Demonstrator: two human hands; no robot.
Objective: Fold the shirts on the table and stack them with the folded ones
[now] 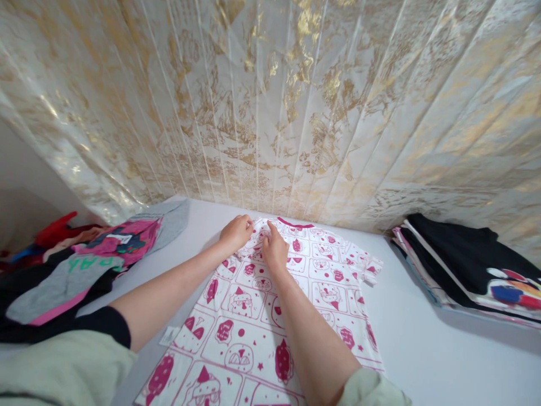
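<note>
A white T-shirt with a pink cartoon print [329, 270] lies flat on the white table [422, 349], its collar toward the wall. My left hand [235, 232] is closed on the cloth at the shirt's left shoulder. Just to its right, my right hand [274, 248] pinches the same fabric near the collar with the thumb raised. Both forearms stretch across the shirt's body. A small label [169, 336] sticks out at the shirt's left edge.
A loose heap of clothes [84, 265], grey, pink, black and red, sits at the left. A neat stack of folded dark garments [469, 270] rests at the right by the wall. A cream and gold patterned wall [270, 113] rises behind the table.
</note>
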